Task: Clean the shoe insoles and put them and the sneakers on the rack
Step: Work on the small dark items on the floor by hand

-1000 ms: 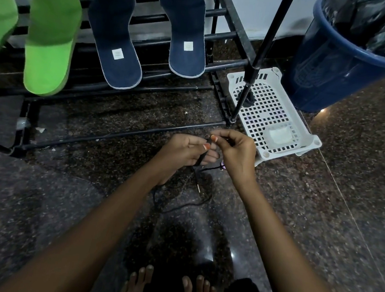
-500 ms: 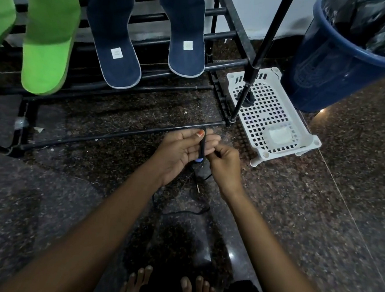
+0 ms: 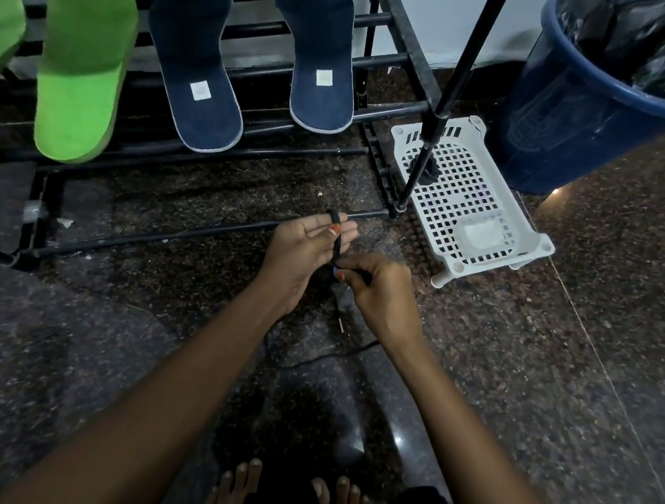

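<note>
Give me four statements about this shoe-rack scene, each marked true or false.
1. Two navy insoles lean on the rack. True.
2. A black lace is looped over the left hand fingers. True.
3. The right hand lies empty on the floor. False: it pinches the lace.
4. The blue bin lies tipped over. False: it stands upright.

Propped on the black metal shoe rack (image 3: 392, 108): two green foam insoles (image 3: 81, 77) left of two navy fabric insoles (image 3: 197, 77). Set just right of the rack: a white perforated plastic tray (image 3: 465, 190), a black tripod leg (image 3: 463, 64) planted on it. Stood behind-right of the tray: a blue plastic bucket (image 3: 560, 122). Held before the rack, between left hand (image 3: 303, 249) and right hand (image 3: 381, 292): a black shoelace (image 3: 337, 248).
</note>
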Tool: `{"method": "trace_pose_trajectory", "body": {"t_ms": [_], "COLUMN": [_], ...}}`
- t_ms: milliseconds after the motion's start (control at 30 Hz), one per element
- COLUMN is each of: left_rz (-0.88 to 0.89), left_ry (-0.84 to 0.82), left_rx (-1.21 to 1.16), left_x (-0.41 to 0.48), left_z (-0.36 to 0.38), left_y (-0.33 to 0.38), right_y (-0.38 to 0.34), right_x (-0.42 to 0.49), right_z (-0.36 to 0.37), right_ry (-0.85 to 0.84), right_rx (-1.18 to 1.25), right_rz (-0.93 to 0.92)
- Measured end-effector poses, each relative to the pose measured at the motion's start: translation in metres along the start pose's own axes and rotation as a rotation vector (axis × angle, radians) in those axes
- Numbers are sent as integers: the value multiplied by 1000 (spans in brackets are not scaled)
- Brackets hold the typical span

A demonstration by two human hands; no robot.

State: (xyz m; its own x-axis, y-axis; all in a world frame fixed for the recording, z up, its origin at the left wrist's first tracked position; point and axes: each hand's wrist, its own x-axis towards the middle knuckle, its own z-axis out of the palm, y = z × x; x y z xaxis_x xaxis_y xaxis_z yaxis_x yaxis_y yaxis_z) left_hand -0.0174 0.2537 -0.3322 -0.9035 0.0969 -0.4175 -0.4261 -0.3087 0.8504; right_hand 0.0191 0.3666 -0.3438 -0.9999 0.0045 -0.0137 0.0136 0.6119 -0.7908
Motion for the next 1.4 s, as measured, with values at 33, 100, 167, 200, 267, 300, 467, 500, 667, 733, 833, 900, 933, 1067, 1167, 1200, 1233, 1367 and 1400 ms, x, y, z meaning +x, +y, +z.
{"method": "trace_pose_trajectory", "body": {"t_ms": [33, 100, 167, 200, 267, 300, 467, 500, 667, 733, 833, 900, 933, 1067, 1167, 1200, 1233, 1367, 1400], "left_rz": [-4, -12, -22, -23, -26, -35, -43, -42, -31, -33, -62, -75, -80, -117, -120, -113, -104, -77, -73], "left_ry": [4, -6, -22, -30, -40, -41, -186, -207, -291, -320, -329, -315, -303, -233, -203, -195, -186, -145, -136], "left_rx": [44, 133, 236, 296, 387, 423, 496, 486, 535, 495, 333, 220, 170, -26, -106, -123, -139, -170, -171], "left_x": [0, -1, -3, -4, -4, -4, -10, -12, -15, -16, -17, -17, -17, -17, -15, -15, -14, -12, -11], "left_z": [0, -1, -2, -2, -4, -4, -4, -3, -4, -5, -4, -3, -2, 0, 0, 0, 0, 1, 1], "left_y": [-1, -3, -3, -2, -3, -3, 0, 1, 5, 6, 7, 7, 7, 9, 9, 8, 8, 7, 7], "right_y": [-1, -3, -2, -1, 0, 0, 0, 1, 0, 0, 2, 4, 4, 3, 6, 7, 8, 6, 6], "right_x": [-1, -2, -1, 1, 4, 5, 12, 14, 18, 19, 19, 19, 17, 9, 6, 5, 5, 2, 1], "right_z": [0, -1, -3, -4, -7, -8, -17, -19, -23, -24, -21, -16, -13, 0, 9, 11, 13, 15, 15], "right_ry": [10, 36, 54, 64, 93, 106, 153, 162, 196, 205, 186, 177, 173, 145, 119, 116, 111, 44, 25], "right_rx": [-34, -96, -122, -120, -91, -71, -11, 10, 210, 284, 406, 471, 506, 547, 496, 472, 449, 370, 340], "right_rz": [-35, -93, -104, -100, -100, -100, -55, -44, 35, 67, 129, 159, 174, 168, 159, 159, 157, 135, 131]}}
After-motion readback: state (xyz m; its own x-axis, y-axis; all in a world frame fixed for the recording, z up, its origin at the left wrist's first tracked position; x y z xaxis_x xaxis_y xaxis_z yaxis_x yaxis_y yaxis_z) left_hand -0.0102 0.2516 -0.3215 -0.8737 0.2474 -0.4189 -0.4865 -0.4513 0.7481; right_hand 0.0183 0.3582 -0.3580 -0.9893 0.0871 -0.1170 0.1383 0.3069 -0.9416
